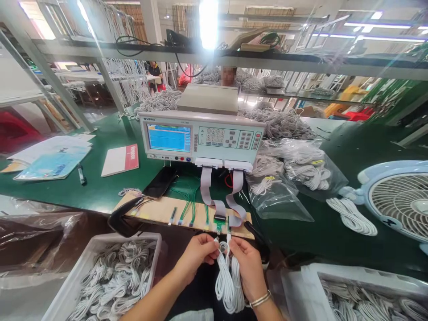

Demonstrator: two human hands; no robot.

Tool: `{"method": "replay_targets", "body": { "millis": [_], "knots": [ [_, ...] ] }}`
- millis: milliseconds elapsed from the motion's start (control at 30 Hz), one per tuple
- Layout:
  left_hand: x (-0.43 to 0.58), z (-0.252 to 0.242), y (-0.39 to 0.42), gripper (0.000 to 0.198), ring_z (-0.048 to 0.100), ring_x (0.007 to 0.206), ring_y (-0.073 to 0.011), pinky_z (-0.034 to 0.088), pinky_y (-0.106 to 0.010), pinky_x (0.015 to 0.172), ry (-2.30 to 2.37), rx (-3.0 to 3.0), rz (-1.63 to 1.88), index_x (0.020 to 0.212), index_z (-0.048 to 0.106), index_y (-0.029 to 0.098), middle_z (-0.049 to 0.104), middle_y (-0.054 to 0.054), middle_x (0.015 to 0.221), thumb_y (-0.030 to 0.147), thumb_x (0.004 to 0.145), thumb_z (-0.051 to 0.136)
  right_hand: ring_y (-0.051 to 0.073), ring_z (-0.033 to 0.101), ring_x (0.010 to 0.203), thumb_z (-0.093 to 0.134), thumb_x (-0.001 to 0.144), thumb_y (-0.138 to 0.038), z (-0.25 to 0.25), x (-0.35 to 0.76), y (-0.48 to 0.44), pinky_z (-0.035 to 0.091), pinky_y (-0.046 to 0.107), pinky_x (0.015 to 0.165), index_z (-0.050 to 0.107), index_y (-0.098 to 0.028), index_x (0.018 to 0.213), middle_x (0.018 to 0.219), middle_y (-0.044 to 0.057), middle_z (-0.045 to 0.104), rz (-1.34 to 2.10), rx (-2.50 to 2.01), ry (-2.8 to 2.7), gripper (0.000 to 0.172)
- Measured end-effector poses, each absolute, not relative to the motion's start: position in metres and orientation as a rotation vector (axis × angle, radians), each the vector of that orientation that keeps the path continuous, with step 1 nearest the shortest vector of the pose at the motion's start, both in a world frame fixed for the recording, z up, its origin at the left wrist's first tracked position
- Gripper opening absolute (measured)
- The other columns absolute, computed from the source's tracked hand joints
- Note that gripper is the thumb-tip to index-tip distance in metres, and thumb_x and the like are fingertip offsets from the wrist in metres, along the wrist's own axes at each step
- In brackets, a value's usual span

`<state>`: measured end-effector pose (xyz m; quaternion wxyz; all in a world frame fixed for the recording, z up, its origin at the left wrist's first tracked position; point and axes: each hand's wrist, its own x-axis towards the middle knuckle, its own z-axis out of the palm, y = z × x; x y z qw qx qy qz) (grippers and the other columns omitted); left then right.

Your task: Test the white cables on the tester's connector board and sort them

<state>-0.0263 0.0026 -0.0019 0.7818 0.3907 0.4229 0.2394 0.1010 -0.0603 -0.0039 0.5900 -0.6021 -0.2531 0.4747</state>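
Observation:
My left hand and my right hand meet low in the middle, both pinched on the ends of a coiled white cable that hangs between them. The cable's plugs sit right at the green connector sockets on a wooden fixture board. Grey ribbon cables run from the board up to a cable tester with a blue screen.
A white bin of coiled cables stands at lower left, another bin at lower right. Bagged cables, a desk fan, a black phone, papers and a marker lie on the green bench. A person sits behind the tester.

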Motion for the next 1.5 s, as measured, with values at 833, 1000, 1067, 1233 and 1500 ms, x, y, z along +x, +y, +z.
{"method": "replay_targets", "body": {
  "millis": [833, 1000, 1067, 1233, 1500],
  "knots": [
    [-0.011, -0.006, -0.001, 0.048, 0.025, 0.044, -0.0034, 0.016, -0.019, 0.044, 0.837, 0.669, 0.590, 0.080, 0.062, 0.010, 0.036, 0.004, 0.056, 0.054, 0.063, 0.054, 0.007, 0.039, 0.040, 0.064, 0.062, -0.045, -0.005, 0.115, -0.064, 0.028, 0.016, 0.034, 0.059, -0.017, 0.083, 0.050, -0.005, 0.047, 1.317, -1.472, -0.493, 0.035],
    [-0.006, -0.008, 0.004, 0.050, 0.025, 0.043, -0.0042, 0.015, -0.020, 0.043, 0.848, 0.740, 0.627, 0.077, 0.064, 0.010, 0.035, 0.004, 0.052, 0.056, 0.062, 0.053, 0.007, 0.032, 0.036, 0.062, 0.060, -0.053, -0.017, 0.119, -0.050, 0.024, 0.018, 0.035, 0.059, -0.016, 0.069, 0.039, -0.006, 0.040, 1.309, -1.478, -0.700, 0.039],
    [-0.006, -0.009, 0.003, 0.048, 0.026, 0.043, -0.0042, 0.015, -0.019, 0.042, 0.849, 0.740, 0.648, 0.078, 0.064, 0.009, 0.035, 0.004, 0.052, 0.054, 0.062, 0.054, 0.007, 0.033, 0.038, 0.062, 0.059, -0.053, -0.015, 0.117, -0.048, 0.024, 0.019, 0.037, 0.057, -0.016, 0.062, 0.039, -0.006, 0.040, 1.255, -1.487, -0.742, 0.038],
    [-0.001, -0.008, -0.005, 0.043, 0.036, 0.046, -0.0062, 0.024, -0.019, 0.046, 0.806, 0.583, 0.732, 0.076, 0.062, 0.007, 0.042, 0.001, 0.053, 0.048, 0.062, 0.058, 0.007, 0.032, 0.037, 0.062, 0.057, -0.054, -0.009, 0.108, -0.054, 0.025, 0.020, 0.038, 0.048, -0.017, 0.051, 0.038, -0.007, 0.038, 1.197, -1.492, -0.749, 0.040],
    [0.006, 0.002, -0.023, 0.038, 0.049, 0.050, -0.0134, 0.037, -0.024, 0.051, 0.718, 0.318, 0.712, 0.080, 0.058, 0.010, 0.054, -0.004, 0.055, 0.045, 0.064, 0.057, 0.007, 0.032, 0.035, 0.058, 0.063, -0.054, -0.012, 0.108, -0.073, 0.024, 0.021, 0.037, 0.041, -0.019, 0.049, 0.038, -0.006, 0.040, 1.169, -1.484, -0.751, 0.041]
  ]
}}
